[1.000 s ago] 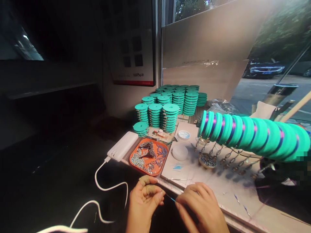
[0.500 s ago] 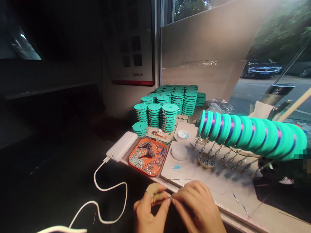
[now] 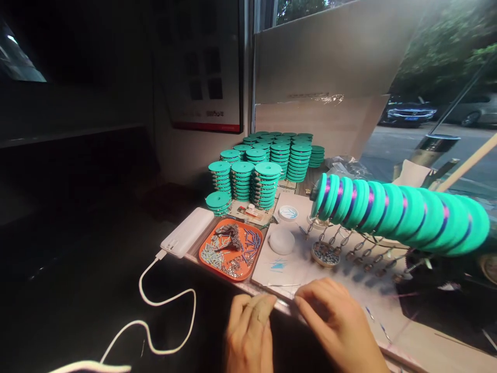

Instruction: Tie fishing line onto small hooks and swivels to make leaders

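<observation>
My left hand [image 3: 250, 331] is at the table's front edge, its fingers bent and pressed together. Whatever they may hold is hidden. To its right, my right hand [image 3: 339, 324] pinches thumb and forefinger together over the edge of the board; anything between the tips is too small to make out. A thin metal needle-like rod [image 3: 283, 285] lies just beyond the hands. Two small blue-and-silver pieces [image 3: 383, 331] rest on the table right of my right hand. An orange tray [image 3: 202, 259] with small metal parts and coloured tubes sits beyond my left hand.
Green foam spools [image 3: 267, 170] stand stacked at the back. More are on a horizontal spindle [image 3: 399, 212] wound with purple line, spring rigs hanging below. A white round tub [image 3: 282, 240], a bowl of grey pellets [image 3: 325, 255] and a cabled white power bank [image 3: 187, 232] stand nearby.
My hands, whose fingertips met around a tiny piece, have come apart. The right moved right and slightly up; the left turned with its fingers closing together. The view shifted slightly.
</observation>
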Demonstrator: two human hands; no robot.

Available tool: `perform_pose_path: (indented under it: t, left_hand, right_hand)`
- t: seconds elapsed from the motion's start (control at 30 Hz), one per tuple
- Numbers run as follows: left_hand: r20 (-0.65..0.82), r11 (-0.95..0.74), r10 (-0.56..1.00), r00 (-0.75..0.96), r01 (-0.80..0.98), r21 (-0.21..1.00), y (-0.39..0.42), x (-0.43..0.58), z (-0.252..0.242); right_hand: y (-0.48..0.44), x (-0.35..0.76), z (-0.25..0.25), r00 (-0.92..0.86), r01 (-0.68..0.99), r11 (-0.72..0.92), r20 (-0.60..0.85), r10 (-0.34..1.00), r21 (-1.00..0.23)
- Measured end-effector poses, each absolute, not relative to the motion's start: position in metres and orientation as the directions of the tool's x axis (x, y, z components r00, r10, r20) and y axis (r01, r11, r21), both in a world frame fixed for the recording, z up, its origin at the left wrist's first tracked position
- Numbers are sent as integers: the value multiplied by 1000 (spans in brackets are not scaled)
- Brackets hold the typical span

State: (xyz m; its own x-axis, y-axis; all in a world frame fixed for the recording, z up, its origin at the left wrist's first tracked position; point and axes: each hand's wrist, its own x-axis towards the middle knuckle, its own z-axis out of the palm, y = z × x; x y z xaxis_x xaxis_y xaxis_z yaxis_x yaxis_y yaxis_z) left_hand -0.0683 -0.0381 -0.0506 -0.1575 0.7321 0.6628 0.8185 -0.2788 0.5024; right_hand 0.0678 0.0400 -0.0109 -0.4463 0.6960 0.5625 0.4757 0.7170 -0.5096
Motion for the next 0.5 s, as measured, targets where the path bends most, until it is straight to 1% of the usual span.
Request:
perform_pose_path:
  t: [0.1, 0.13, 0.2, 0.27, 0.33, 0.4, 0.5]
  left_hand:
    - [622, -148, 763, -176, 889, 433, -38, -77, -55]
    - [621, -133, 765, -171, 901, 412, -36, -79, -55]
    - [605, -158, 786, -126, 905, 394, -33, -83, -52]
    - [570, -200, 818, -75, 892, 405, -29, -86, -46]
    - [559, -213, 827, -63, 884, 416, -28, -88, -42]
    - [606, -232, 793, -69, 884, 405, -30, -88, -40]
    - [678, -306, 735, 0, 892, 332, -34, -83, -43]
  right_hand:
    - [44, 71, -13, -464, 493, 680, 497, 733, -543]
    - [44, 72, -14, -472, 493, 677, 486, 736, -546]
    - [45, 71, -14, -490, 492, 679, 471, 733, -545]
    - [46, 70, -14, -515, 496, 681, 450, 730, -538]
    - [47, 68, -13, -534, 513, 674, 417, 735, -531]
    - [48, 67, -12, -542, 539, 658, 383, 749, -525]
    - [50, 65, -13, -539, 578, 638, 348, 767, -509]
